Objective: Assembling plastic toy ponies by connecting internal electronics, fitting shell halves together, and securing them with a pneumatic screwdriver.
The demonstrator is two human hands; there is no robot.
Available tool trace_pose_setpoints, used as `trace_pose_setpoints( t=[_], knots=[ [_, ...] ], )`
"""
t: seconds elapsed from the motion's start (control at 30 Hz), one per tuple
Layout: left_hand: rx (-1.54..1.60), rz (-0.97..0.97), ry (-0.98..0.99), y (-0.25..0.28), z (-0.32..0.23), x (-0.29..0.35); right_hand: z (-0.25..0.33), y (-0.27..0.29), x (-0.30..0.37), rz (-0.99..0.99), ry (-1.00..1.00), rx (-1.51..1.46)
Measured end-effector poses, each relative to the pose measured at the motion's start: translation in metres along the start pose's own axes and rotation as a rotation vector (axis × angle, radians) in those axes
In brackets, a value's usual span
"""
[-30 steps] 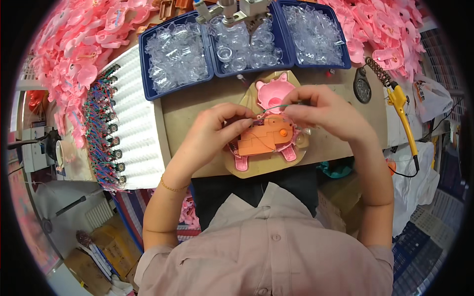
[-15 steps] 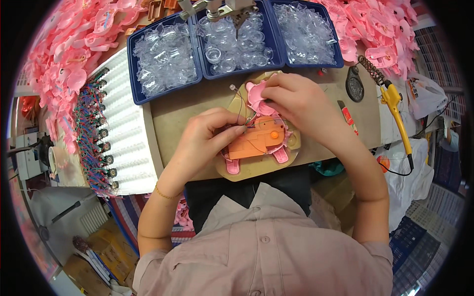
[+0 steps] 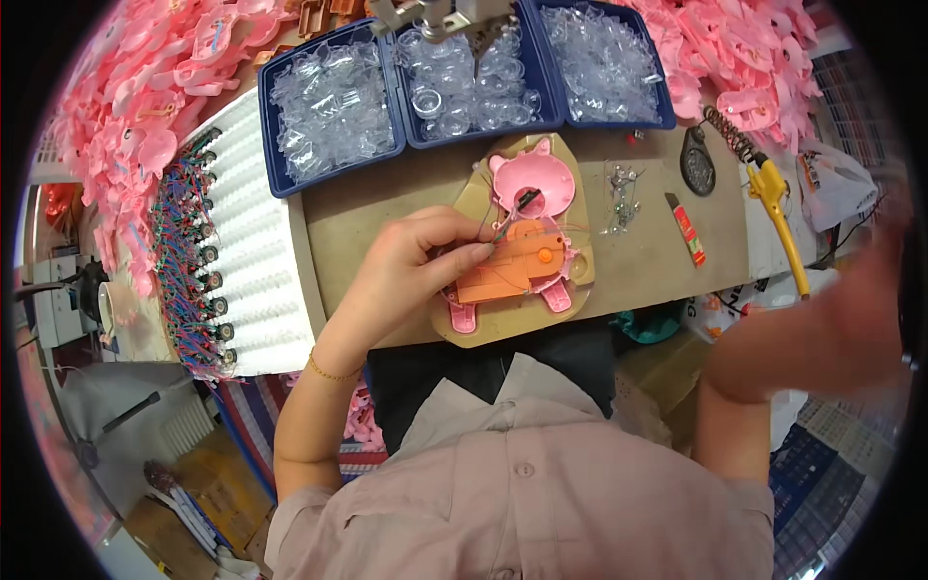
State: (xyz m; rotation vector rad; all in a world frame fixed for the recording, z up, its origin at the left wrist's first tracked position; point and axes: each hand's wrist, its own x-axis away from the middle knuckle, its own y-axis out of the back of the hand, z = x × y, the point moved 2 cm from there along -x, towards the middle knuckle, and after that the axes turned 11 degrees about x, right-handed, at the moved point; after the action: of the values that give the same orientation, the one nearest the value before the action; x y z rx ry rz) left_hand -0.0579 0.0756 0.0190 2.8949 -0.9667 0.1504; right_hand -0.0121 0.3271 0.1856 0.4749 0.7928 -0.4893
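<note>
R hand (image 3: 826, 324) blurry (grip unclr).

Toy (image 3: 522, 255) on jig (image 3: 507, 320), prob. LEDs (image 3: 621, 201) R

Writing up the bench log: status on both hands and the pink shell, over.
Left hand pinching thin wires. Right hand off to the right, blurred. Pink shell on tan fixture, orange housing inside. Left fingertips overlap housing's upper-left edge.

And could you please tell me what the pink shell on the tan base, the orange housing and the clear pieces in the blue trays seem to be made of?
Pink shell: probably moulded plastic, given its smooth sheen and thin rim.
Orange housing: likely plastic, more matte, with crisp stepped edges.
Clear pieces: apparently glossy transparent plastic, with bright glints.
</note>
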Motion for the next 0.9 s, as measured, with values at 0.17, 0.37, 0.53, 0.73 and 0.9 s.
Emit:
trace_pose_setpoints(
  t=[0.17,0.37,0.53,0.73,0.9],
  knots=[
    [-0.035,0.058,-0.064,-0.002,0.003,0.000,-0.078,-0.079,0.056,0.936,-0.270,0.421],
    [-0.038,0.059,-0.087,0.000,0.002,0.000,-0.102,-0.107,0.086,1.138,-0.039,0.369],
    [-0.018,0.047,-0.061,0.001,0.000,0.001,-0.093,-0.094,0.088,1.200,-0.171,0.398],
    [-0.034,0.039,0.016,0.004,-0.002,0.001,-0.096,-0.094,0.093,1.064,-0.145,0.314],
    [0.050,0.057,-0.047,0.004,0.002,0.001,-0.097,-0.103,0.081,1.234,-0.295,0.461]
  ],
)
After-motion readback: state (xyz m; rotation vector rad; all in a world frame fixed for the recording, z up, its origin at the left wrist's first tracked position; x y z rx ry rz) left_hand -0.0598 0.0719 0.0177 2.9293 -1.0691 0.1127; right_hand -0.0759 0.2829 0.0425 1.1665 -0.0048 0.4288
